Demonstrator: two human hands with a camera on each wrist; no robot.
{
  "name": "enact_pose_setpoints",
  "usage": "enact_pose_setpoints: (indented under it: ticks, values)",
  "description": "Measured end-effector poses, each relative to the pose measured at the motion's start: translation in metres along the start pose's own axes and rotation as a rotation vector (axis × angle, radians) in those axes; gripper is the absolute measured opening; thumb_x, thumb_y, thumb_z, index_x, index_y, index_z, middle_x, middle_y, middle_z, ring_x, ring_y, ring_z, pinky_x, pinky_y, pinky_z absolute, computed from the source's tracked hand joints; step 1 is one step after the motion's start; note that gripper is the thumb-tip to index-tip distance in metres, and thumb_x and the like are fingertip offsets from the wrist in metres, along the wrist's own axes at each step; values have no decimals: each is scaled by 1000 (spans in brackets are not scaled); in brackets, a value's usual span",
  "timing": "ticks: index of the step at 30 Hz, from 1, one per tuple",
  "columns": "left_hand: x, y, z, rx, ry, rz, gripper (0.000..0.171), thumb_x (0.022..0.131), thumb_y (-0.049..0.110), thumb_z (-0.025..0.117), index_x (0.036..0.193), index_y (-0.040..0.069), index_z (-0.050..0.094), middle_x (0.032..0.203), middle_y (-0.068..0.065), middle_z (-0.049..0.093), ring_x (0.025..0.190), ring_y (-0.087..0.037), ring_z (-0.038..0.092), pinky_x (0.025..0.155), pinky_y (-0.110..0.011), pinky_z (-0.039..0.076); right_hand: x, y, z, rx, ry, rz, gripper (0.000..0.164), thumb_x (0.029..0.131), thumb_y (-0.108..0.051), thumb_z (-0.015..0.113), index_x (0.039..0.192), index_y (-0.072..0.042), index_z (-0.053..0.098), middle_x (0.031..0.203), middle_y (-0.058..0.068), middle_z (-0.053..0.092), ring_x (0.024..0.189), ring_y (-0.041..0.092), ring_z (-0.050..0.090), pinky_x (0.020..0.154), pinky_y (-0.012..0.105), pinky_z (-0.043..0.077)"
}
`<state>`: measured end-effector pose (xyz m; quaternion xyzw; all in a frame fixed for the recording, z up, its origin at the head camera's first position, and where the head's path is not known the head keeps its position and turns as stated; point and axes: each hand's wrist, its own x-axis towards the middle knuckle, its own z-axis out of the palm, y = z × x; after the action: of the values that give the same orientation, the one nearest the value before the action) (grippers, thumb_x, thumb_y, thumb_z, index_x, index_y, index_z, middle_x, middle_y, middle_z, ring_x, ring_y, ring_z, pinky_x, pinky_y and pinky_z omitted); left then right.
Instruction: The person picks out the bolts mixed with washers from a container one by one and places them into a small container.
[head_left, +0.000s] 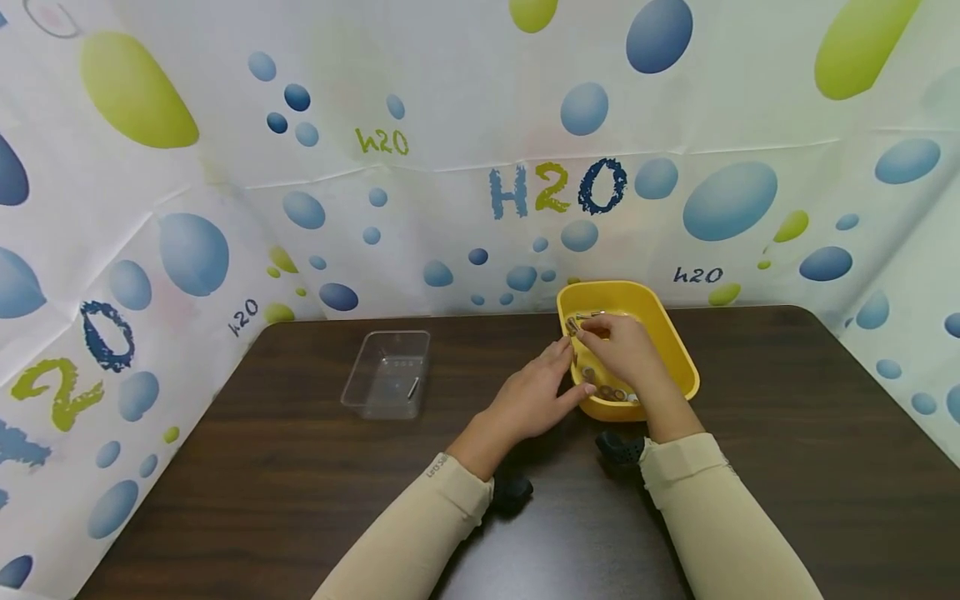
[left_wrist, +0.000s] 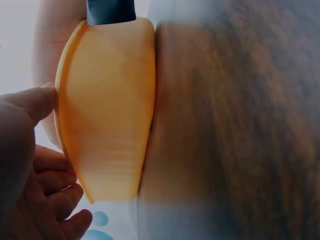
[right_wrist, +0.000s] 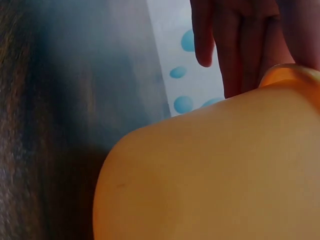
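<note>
Apparently early: lone rod point(head_left: 413, 388) in tray point(head_left: 367, 367), coins point(head_left: 609, 392) left in tub point(head_left: 681, 367); pinching metal piece point(head_left: 572, 326) in right hand point(head_left: 621, 346), resting wide left hand point(head_left: 529, 396) alongside.

Count: 1 yellow bin point(head_left: 681, 346), 1 clear container point(head_left: 375, 371), 1 small metal bar point(head_left: 413, 388) inside the latter. In the bin: at least 4 round flat pieces point(head_left: 606, 392) and 2 slim metal pieces point(head_left: 591, 314), probably more, hands block part of it. 2 hands (left hand point(head_left: 528, 396), right hand point(head_left: 628, 354)), 2 sleeves point(head_left: 412, 533), 2 black wrist units point(head_left: 512, 494), 1 table point(head_left: 262, 492).
</note>
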<state>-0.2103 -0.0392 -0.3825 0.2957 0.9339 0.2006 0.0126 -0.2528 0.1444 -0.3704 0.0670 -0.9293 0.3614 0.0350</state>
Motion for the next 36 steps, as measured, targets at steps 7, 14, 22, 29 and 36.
enact_pose_setpoints:
  ticks: [7,14,22,29,36]
  values:
    - [1,1,0,-5,-6,-12,78,99,59,40,157,10,22,165,-6,17,151,-18,21,118,-41,30,3,2,-1,-86,-154,29,42,99,-26,59,134,-3,60,136,20,59,129,40,51,110,56,38]
    - [2,3,-1,-18,-25,-15,78,99,58,41,157,10,23,165,-5,15,151,-19,21,118,-42,31,3,4,2,-142,-323,15,44,96,-22,61,138,-7,58,123,19,66,97,32,65,89,48,53]
    - [3,4,-1,-15,-33,-28,77,99,59,41,158,12,21,166,-4,14,151,-17,19,119,-40,29,4,5,5,-160,-374,-9,40,93,-12,64,133,-9,62,113,12,70,81,22,64,76,35,54]
    - [4,4,-3,-10,-44,-38,77,99,59,40,158,13,20,166,-3,13,151,-16,17,119,-39,28,7,2,6,-235,-340,-69,29,91,-9,66,120,-5,70,108,12,72,85,23,64,80,37,54]
    - [5,4,-3,-9,-43,-33,77,100,58,41,158,13,19,166,-3,13,151,-15,17,119,-38,28,11,0,8,-267,-342,-81,23,89,-4,65,111,-1,73,100,11,73,75,20,62,71,33,53]
